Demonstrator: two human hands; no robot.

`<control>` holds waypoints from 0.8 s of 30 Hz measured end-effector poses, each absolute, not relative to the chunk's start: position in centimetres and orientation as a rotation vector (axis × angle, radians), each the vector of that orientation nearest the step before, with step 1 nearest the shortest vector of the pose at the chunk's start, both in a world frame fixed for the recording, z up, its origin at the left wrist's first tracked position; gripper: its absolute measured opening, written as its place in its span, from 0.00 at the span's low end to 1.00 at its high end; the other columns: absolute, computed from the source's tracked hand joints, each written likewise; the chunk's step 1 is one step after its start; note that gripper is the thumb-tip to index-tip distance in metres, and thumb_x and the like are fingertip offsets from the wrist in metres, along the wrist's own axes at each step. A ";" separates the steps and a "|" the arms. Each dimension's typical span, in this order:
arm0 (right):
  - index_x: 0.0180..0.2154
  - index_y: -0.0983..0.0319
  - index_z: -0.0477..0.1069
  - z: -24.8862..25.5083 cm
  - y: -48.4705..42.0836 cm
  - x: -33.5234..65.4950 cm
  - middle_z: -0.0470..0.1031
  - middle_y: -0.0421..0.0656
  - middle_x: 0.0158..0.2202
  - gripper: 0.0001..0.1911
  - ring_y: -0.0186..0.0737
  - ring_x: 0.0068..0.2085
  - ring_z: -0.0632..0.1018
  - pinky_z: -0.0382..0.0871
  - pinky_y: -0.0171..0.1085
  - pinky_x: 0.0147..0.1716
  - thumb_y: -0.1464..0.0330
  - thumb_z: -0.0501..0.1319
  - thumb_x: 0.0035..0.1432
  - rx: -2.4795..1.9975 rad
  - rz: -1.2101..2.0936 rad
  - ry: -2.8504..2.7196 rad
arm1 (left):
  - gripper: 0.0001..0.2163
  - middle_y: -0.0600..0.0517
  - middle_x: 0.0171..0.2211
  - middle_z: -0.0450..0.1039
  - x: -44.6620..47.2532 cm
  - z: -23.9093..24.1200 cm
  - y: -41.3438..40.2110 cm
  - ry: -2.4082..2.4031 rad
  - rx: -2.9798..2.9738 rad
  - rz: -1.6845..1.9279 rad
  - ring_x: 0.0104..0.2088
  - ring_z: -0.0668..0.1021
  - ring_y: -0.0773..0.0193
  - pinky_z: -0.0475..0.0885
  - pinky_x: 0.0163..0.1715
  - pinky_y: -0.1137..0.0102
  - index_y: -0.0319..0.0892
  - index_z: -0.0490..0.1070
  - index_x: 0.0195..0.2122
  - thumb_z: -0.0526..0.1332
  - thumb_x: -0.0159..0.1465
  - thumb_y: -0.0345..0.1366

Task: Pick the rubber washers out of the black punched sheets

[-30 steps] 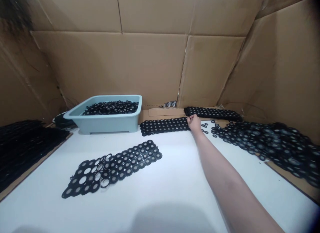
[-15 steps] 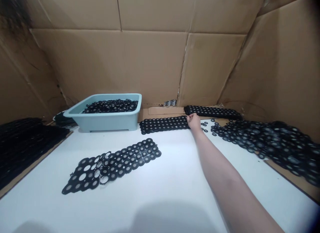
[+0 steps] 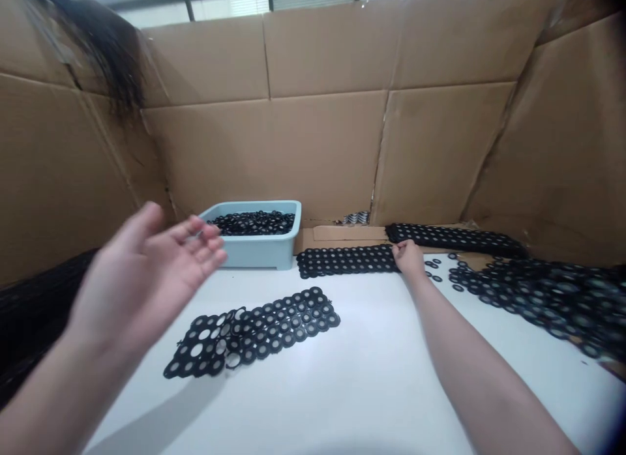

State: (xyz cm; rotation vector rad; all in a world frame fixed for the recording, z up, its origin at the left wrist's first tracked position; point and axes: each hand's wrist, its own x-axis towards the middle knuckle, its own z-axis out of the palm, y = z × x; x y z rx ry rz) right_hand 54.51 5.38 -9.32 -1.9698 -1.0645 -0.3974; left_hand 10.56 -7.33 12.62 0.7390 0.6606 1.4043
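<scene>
My right hand (image 3: 409,258) reaches to the back of the white table, thumb and fingertips pinched at the right end of a black sheet of joined rings (image 3: 347,261). That sheet lies flat, apparently on top of a stack. In the air at the left, my left hand (image 3: 151,272) is open, palm turned up and inward, fingers slightly curled, holding nothing. Below and to the right of it, another black ring sheet (image 3: 288,321) lies on the table. Its left part is folded or overlapped, with several white discs showing in the holes.
A light blue basin (image 3: 259,253) full of loose black rings stands at the back. Another stack of ring sheets (image 3: 454,236) lies at back right, beside a spread heap of black pieces (image 3: 552,298). Cardboard walls (image 3: 327,148) enclose the table. Dark material (image 3: 34,318) lies left.
My left hand has come into view from the left, open. The head view has tilted up and shifted left. My right hand stays at the end of the sheet.
</scene>
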 end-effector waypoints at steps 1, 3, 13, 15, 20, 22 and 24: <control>0.28 0.64 0.63 -9.4 5.4 54.6 0.66 0.44 0.24 0.06 0.42 0.30 0.67 0.60 0.39 0.34 0.67 0.52 0.47 -1.969 -0.395 -1.068 | 0.12 0.46 0.31 0.66 10.6 12.2 -7.4 0.669 0.753 1.377 0.31 0.72 0.64 0.72 0.29 0.68 0.33 0.66 0.34 0.49 0.61 0.38; 0.28 0.64 0.63 -9.5 5.5 54.7 0.65 0.44 0.23 0.07 0.42 0.30 0.67 0.60 0.39 0.34 0.67 0.52 0.47 -1.972 -0.390 -1.076 | 0.13 0.46 0.29 0.65 10.9 11.3 -7.2 0.696 0.781 1.322 0.30 0.72 0.63 0.72 0.28 0.68 0.33 0.66 0.32 0.48 0.61 0.38; 0.29 0.65 0.64 -9.7 5.6 55.0 0.67 0.46 0.25 0.08 0.43 0.30 0.68 0.61 0.39 0.33 0.67 0.53 0.46 -2.005 -0.413 -1.095 | 0.14 0.46 0.30 0.65 10.9 10.3 -7.3 0.648 0.823 1.285 0.31 0.72 0.62 0.73 0.29 0.67 0.34 0.68 0.33 0.49 0.60 0.39; 0.29 0.65 0.64 -9.7 5.6 55.0 0.67 0.46 0.25 0.08 0.43 0.31 0.68 0.61 0.39 0.33 0.67 0.53 0.46 -2.006 -0.420 -1.099 | 0.14 0.46 0.29 0.65 10.9 10.3 -7.3 0.643 0.822 1.274 0.31 0.72 0.62 0.73 0.29 0.67 0.34 0.68 0.33 0.49 0.60 0.39; 0.28 0.65 0.64 -9.7 5.6 55.1 0.67 0.46 0.24 0.08 0.44 0.31 0.68 0.61 0.40 0.33 0.67 0.53 0.46 -2.006 -0.430 -1.106 | 0.13 0.45 0.30 0.66 10.9 10.4 -7.6 0.622 0.806 1.277 0.31 0.72 0.62 0.73 0.30 0.67 0.34 0.68 0.32 0.49 0.60 0.38; 0.28 0.64 0.63 -9.8 5.7 55.2 0.66 0.46 0.24 0.08 0.44 0.30 0.68 0.61 0.40 0.33 0.67 0.53 0.46 -2.004 -0.427 -1.110 | 0.12 0.45 0.30 0.66 10.8 10.5 -7.7 0.612 0.794 1.292 0.32 0.72 0.61 0.73 0.31 0.66 0.35 0.68 0.32 0.49 0.60 0.37; 0.28 0.64 0.63 -9.8 5.7 55.3 0.66 0.45 0.24 0.07 0.43 0.30 0.68 0.61 0.40 0.34 0.67 0.53 0.46 -2.005 -0.423 -1.110 | 0.12 0.44 0.30 0.66 10.7 10.5 -7.9 0.611 0.774 1.307 0.32 0.73 0.61 0.73 0.31 0.65 0.35 0.68 0.33 0.49 0.60 0.37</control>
